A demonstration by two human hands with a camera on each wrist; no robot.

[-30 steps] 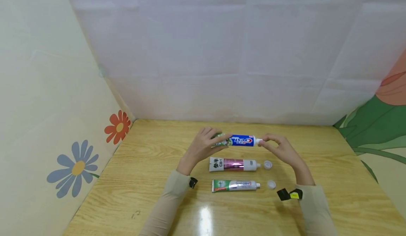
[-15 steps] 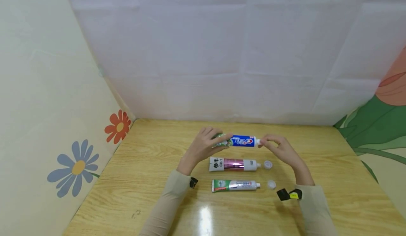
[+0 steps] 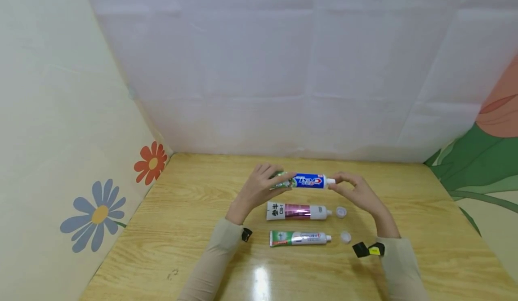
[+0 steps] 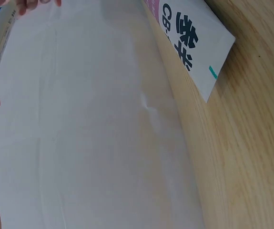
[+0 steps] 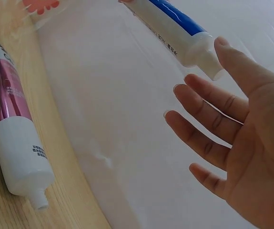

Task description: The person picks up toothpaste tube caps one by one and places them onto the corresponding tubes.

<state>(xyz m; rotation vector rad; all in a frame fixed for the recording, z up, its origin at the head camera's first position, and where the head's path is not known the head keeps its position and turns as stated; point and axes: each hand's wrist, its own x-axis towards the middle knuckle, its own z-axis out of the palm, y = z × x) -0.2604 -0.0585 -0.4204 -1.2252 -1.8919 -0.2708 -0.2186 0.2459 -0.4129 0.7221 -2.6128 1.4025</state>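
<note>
A blue, white and green soft toothpaste tube is held level above the smooth wood-grained desk.
Its tail end is gripped between the thumb and fingers of the left hand; beside its tapered white cap, the right hand is spread, thumb nearest, fingers loosely bent. Both forearms are angled inward. Nearer the body, a glossy pink-and-white tube and a slim green-and-white tube are laid parallel, each with a small round whitish cap near its nozzle.
</note>
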